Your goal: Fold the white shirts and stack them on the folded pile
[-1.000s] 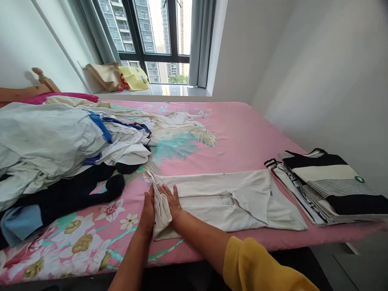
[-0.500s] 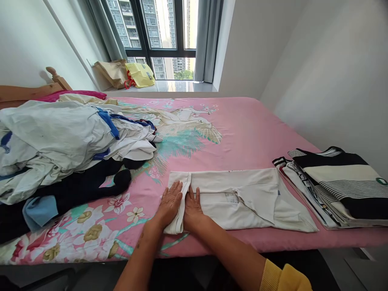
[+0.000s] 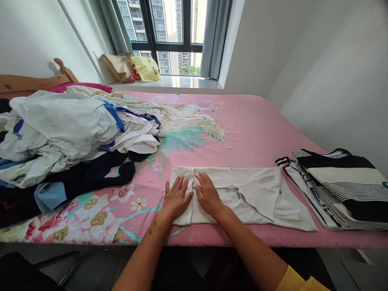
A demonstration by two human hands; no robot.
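A white garment [image 3: 233, 176] lies folded lengthwise along the near edge of the bed, with a narrow flap turned over at its left end. My left hand [image 3: 176, 198] rests flat on that flap, fingers spread. Just to its right, my right hand [image 3: 209, 195] lies flat on the cloth with its fingers stretched out. Neither hand grips anything. Towards the right the garment shows a small printed patch and a slanting seam, and its end tapers to a point.
A heap of crumpled clothes [image 3: 66, 125] covers the left of the bed. Folded clothes [image 3: 342, 186] are stacked at the right, close to the garment's end. The pink bedsheet [image 3: 254, 133] stretches back towards the windowsill, where a paper bag [image 3: 118, 66] and a yellow bag [image 3: 145, 68] stand.
Both hands have shifted up and right across the cloth. The right hand has left the flap's inner edge and now lies on top. The flap looks flatter, and the view has tilted slightly.
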